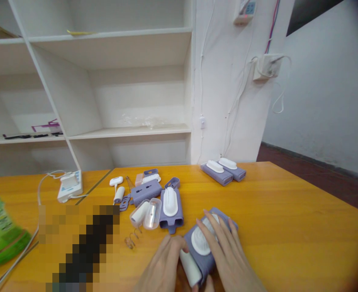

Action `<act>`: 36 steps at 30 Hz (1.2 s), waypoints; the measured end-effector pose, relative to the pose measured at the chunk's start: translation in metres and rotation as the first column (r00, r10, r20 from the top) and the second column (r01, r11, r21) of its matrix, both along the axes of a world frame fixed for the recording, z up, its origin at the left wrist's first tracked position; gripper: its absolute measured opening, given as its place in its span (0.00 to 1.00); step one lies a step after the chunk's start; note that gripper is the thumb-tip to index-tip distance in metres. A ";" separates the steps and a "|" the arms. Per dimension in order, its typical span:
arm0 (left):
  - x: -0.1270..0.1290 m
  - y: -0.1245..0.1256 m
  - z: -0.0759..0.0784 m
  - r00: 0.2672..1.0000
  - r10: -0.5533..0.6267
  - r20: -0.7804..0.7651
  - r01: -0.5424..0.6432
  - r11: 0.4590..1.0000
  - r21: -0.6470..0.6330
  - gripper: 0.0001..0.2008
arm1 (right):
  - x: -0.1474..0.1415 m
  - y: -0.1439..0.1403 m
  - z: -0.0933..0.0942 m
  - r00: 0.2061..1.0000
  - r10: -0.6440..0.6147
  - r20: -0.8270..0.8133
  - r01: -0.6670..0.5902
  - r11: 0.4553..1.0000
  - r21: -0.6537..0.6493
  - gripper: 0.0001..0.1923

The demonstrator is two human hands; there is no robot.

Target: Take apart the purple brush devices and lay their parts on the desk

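Wooden table (288,211), white shelves (112,81) behind | both hands grasp one purple case (208,247) near the front edge | left hand (163,265) pinches its white roller (190,267) | right hand (227,255) lies over the top (fingers spread) | loose parts (154,202) just beyond the left hand

No lettering anywhere is clear enough to read.

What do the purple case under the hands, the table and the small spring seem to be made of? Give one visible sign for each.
Purple case: probably moulded plastic, matt, with an even colour and rounded edges; its white insert looks smoother.
Table: wood or wood veneer, varnished, showing grain lines and a soft sheen.
Spring: likely metal wire in thin coppery coils, though it is too small to be sure.
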State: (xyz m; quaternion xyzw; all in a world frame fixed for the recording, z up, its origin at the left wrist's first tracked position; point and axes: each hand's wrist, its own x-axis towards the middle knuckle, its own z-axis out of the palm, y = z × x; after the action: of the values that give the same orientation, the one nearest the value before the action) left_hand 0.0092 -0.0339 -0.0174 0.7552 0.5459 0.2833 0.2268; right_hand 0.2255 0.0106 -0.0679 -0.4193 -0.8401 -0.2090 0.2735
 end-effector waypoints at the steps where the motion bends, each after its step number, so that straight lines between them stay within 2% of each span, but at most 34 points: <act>1: -0.002 0.000 0.004 0.999 -0.019 -0.028 0.018 1.000 -0.020 0.22 | 0.001 0.001 0.000 1.000 0.008 -0.012 -0.008 1.000 -0.010 0.53; 4: -0.013 0.002 0.016 0.980 -0.164 -0.110 0.156 0.984 -0.080 0.29 | 0.005 0.003 0.004 0.999 0.042 -0.001 -0.042 0.999 -0.035 0.55; 6: -0.021 0.004 0.017 0.957 -0.235 -0.169 0.225 0.971 -0.077 0.31 | 0.008 0.004 0.009 0.998 0.055 0.000 -0.055 0.998 -0.041 0.54; 8: -0.027 0.007 0.008 0.951 -0.239 -0.195 0.237 0.971 -0.032 0.31 | 0.012 0.005 0.016 0.998 0.065 -0.010 -0.066 0.996 -0.061 0.53; 12: -0.035 0.020 -0.025 0.965 -0.199 -0.168 0.225 0.963 0.148 0.32 | 0.026 0.007 0.034 0.993 0.118 -0.021 -0.120 0.971 -0.208 0.48; 14: -0.037 0.023 -0.029 0.953 -0.226 -0.202 0.266 0.943 0.200 0.32 | 0.037 0.011 0.045 0.990 0.140 -0.021 -0.139 0.937 -0.321 0.47; 16: -0.038 0.022 -0.013 0.925 -0.271 -0.266 0.324 0.929 0.180 0.31 | 0.049 0.017 0.053 0.991 0.133 -0.021 -0.129 0.888 -0.442 0.49; 19: -0.040 0.010 0.029 0.883 -0.290 -0.370 0.351 0.930 0.108 0.25 | 0.060 0.025 0.060 0.996 0.083 -0.034 -0.086 0.787 -0.611 0.52; 20: -0.042 0.005 0.041 0.871 -0.283 -0.402 0.358 0.926 0.122 0.24 | 0.062 0.027 0.062 0.997 0.059 -0.040 -0.071 0.759 -0.647 0.53; 21: -0.044 0.002 0.050 0.858 -0.267 -0.439 0.366 0.918 0.156 0.23 | 0.063 0.028 0.063 0.998 0.038 -0.044 -0.058 0.737 -0.673 0.55; 23: -0.050 -0.002 0.055 0.842 -0.218 -0.494 0.392 0.875 0.283 0.24 | 0.062 0.029 0.064 0.999 0.002 -0.052 -0.038 0.713 -0.700 0.57; 25: -0.058 0.001 0.047 0.860 -0.095 -0.502 0.358 0.813 0.459 0.27 | 0.060 0.029 0.064 0.998 -0.024 -0.066 -0.031 0.694 -0.719 0.58; 28: -0.070 0.013 0.027 0.906 0.176 -0.384 0.135 0.741 0.658 0.30 | 0.057 0.028 0.063 0.994 -0.059 -0.089 -0.028 0.666 -0.745 0.62; 30: -0.075 0.023 0.018 0.900 0.277 -0.337 0.018 0.748 0.664 0.30 | 0.056 0.028 0.062 0.992 -0.075 -0.102 -0.029 0.651 -0.758 0.62; 33: -0.080 0.033 0.008 0.888 0.312 -0.338 -0.047 0.792 0.609 0.29 | 0.055 0.027 0.061 0.990 -0.086 -0.115 -0.033 0.643 -0.766 0.61; 36: -0.080 0.037 -0.002 0.874 0.365 -0.321 -0.119 0.801 0.586 0.29 | 0.055 0.027 0.062 0.989 -0.085 -0.120 -0.038 0.639 -0.768 0.60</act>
State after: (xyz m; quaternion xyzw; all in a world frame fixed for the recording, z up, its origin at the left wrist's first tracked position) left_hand -0.0711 0.0031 -0.0196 0.7524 0.5711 0.2863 -0.1607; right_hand 0.2800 0.0372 -0.0063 -0.5206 -0.8214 0.1952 0.1271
